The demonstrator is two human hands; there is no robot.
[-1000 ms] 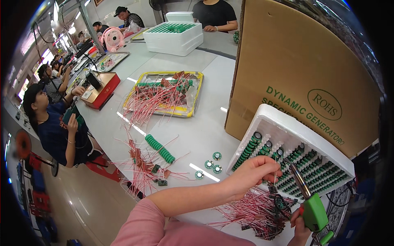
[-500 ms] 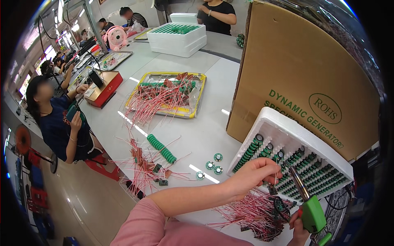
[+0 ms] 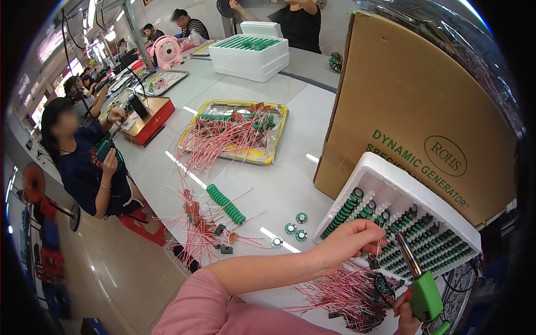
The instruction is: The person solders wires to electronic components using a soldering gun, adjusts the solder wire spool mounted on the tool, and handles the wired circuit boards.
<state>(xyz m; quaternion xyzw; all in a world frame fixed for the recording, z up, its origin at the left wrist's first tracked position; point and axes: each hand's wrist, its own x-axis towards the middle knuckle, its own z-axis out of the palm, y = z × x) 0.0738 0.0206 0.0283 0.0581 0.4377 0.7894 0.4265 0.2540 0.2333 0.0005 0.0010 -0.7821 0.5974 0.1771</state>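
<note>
My left hand pinches the thin wires of a small circuit board, which hangs below the fingers. The hand is in front of a tilted white foam tray. Rows of stacked round green-and-black parts fill that tray. A green soldering gun is gripped in my right hand. Its metal barrel points up and left, with the tip close to the left fingers and the tray; whether it touches anything is too small to tell. Under my hands lies a pile of red-and-white wires with small boards.
A big cardboard box stands behind the tray. Several round parts, a green stack and wired boards lie to the left. Farther off are a yellow-edged tray, a white foam box and co-workers, one seated person at left.
The view has shifted slightly, so the scene sits a little more to the right and lower. Both hands keep their holds. The person at the back has raised their arms.
</note>
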